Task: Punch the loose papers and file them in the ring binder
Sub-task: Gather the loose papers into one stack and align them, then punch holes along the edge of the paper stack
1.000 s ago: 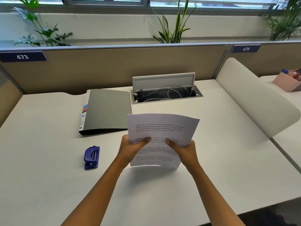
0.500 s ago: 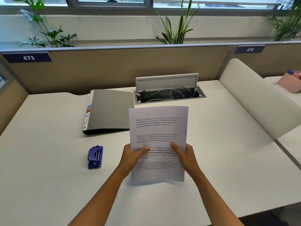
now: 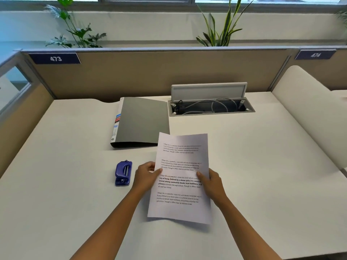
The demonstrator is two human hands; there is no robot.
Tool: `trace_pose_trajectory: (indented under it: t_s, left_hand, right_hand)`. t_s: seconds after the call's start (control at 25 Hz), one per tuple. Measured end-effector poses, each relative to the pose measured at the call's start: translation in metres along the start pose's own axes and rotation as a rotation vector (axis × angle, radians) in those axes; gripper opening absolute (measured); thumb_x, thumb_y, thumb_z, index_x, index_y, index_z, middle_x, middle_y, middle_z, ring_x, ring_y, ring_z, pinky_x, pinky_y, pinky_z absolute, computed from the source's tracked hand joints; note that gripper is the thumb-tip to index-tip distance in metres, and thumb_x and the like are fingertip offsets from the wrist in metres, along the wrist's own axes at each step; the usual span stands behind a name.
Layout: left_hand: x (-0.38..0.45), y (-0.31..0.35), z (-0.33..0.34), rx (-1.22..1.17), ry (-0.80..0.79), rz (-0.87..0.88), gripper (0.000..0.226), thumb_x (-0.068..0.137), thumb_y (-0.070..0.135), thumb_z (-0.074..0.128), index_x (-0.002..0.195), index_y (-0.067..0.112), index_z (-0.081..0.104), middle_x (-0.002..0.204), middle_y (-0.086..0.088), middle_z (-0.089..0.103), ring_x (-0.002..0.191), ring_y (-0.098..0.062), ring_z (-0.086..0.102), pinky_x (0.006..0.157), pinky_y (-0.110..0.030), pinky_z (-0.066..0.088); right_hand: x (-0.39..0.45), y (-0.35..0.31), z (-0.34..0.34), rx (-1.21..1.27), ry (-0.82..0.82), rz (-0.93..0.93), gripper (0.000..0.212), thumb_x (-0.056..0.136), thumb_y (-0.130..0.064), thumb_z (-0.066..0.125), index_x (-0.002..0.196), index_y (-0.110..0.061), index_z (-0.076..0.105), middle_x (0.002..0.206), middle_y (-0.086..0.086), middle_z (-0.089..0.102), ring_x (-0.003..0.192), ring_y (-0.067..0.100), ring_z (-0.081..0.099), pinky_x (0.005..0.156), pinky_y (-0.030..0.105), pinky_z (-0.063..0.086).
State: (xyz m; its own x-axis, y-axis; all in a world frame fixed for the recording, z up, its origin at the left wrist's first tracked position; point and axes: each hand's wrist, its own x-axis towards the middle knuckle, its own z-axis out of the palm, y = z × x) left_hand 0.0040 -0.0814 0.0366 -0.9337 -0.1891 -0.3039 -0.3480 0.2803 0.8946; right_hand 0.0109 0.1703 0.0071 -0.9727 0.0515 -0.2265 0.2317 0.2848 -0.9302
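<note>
Printed white papers [image 3: 181,156] are held upright above the desk, text facing me. My left hand [image 3: 147,177] grips their left edge and my right hand [image 3: 212,182] grips the right edge, thumbs on the front. A closed grey ring binder [image 3: 142,121] lies flat behind the papers, spine to the left. Left of my left hand, a small blue hole punch [image 3: 123,173] rests on the white desk [image 3: 56,184].
An open cable tray [image 3: 211,106] with grey wires is set into the desk behind the papers. A tan partition [image 3: 150,72] closes the back and left. A curved white divider [image 3: 308,109] bounds the right side. Plants stand beyond the partition.
The papers, curled forward a second ago, now hang straight and sit lower and slightly tilted. Both hands have shifted to grip their side edges.
</note>
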Motion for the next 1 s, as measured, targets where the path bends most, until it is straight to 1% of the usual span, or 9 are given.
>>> trace_pose_trajectory:
  t_s: [0.12,0.2,0.28,0.32,0.4,0.48,0.68,0.84,1.0]
  left_hand:
    - [0.015,-0.008,-0.032,0.280,0.355,0.118,0.015,0.089,0.015,0.071,0.103,0.017,0.069,0.110,-0.002,0.066,0.096,-0.021,0.062,0.083,-0.036,0.055]
    - [0.027,-0.021,-0.058,0.431,0.459,0.075,0.026,0.088,0.012,0.070,0.113,0.015,0.067,0.120,-0.010,0.060,0.108,-0.030,0.057,0.087,-0.043,0.054]
    - [0.036,-0.032,-0.078,0.445,0.438,-0.057,0.032,0.091,0.015,0.066,0.123,0.014,0.064,0.128,-0.013,0.055,0.113,-0.035,0.056,0.087,-0.047,0.055]
    - [0.039,-0.036,-0.084,0.414,0.417,-0.107,0.033,0.093,0.019,0.063,0.125,0.014,0.063,0.130,-0.014,0.054,0.111,-0.035,0.057,0.085,-0.045,0.055]
    - [0.041,-0.040,-0.091,0.328,0.389,-0.146,0.030,0.096,0.021,0.060,0.124,0.012,0.065,0.127,-0.014,0.059,0.102,-0.033,0.060,0.075,-0.038,0.053]
    - [0.038,-0.041,-0.092,0.230,0.368,-0.164,0.026,0.095,0.018,0.063,0.120,0.011,0.067,0.118,-0.011,0.064,0.093,-0.028,0.059,0.066,-0.032,0.052]
    - [0.034,-0.047,-0.102,-0.036,0.299,-0.305,0.027,0.088,0.017,0.074,0.114,0.012,0.071,0.110,-0.010,0.070,0.097,-0.032,0.067,0.078,-0.043,0.061]
    - [0.029,-0.052,-0.105,-0.152,0.238,-0.371,0.025,0.085,0.016,0.077,0.109,0.012,0.073,0.108,-0.012,0.072,0.096,-0.035,0.070,0.076,-0.046,0.062]
    - [0.020,-0.053,-0.108,-0.285,0.189,-0.419,0.022,0.083,0.014,0.079,0.104,0.012,0.074,0.104,-0.015,0.075,0.088,-0.035,0.072,0.071,-0.041,0.060]
  right_hand:
    - [0.003,0.007,0.011,0.034,-0.023,0.025,0.024,0.096,-0.028,0.063,0.112,-0.012,0.069,0.103,0.002,0.075,0.090,0.017,0.073,0.070,0.022,0.053]
    - [0.004,0.010,0.018,0.050,-0.045,0.049,0.023,0.096,-0.027,0.062,0.113,-0.012,0.069,0.104,0.002,0.075,0.091,0.017,0.073,0.071,0.024,0.054]
    - [0.005,0.011,0.024,0.067,-0.071,0.073,0.023,0.097,-0.026,0.062,0.115,-0.013,0.068,0.105,0.001,0.075,0.091,0.015,0.072,0.073,0.023,0.055]
    - [0.007,0.012,0.028,0.077,-0.085,0.083,0.024,0.096,-0.026,0.062,0.116,-0.014,0.068,0.106,0.000,0.075,0.092,0.014,0.072,0.076,0.026,0.056]
    - [0.010,0.012,0.037,0.085,-0.112,0.098,0.024,0.096,-0.025,0.062,0.117,-0.014,0.068,0.107,0.000,0.075,0.094,0.016,0.072,0.083,0.032,0.058]
    - [0.013,0.012,0.044,0.088,-0.144,0.099,0.025,0.097,-0.025,0.062,0.118,-0.013,0.069,0.108,-0.001,0.075,0.096,0.016,0.073,0.086,0.033,0.057]
    - [0.014,0.017,0.064,0.089,-0.198,0.116,0.026,0.097,-0.023,0.062,0.118,-0.011,0.069,0.108,0.000,0.076,0.099,0.018,0.073,0.088,0.035,0.057]
    - [0.011,0.020,0.070,0.081,-0.210,0.107,0.020,0.097,-0.024,0.061,0.113,-0.017,0.070,0.107,-0.004,0.076,0.097,0.015,0.073,0.089,0.036,0.057]
    - [0.011,0.017,0.072,0.055,-0.229,0.089,0.019,0.097,-0.024,0.061,0.112,-0.016,0.070,0.106,-0.003,0.076,0.096,0.015,0.074,0.088,0.035,0.058]
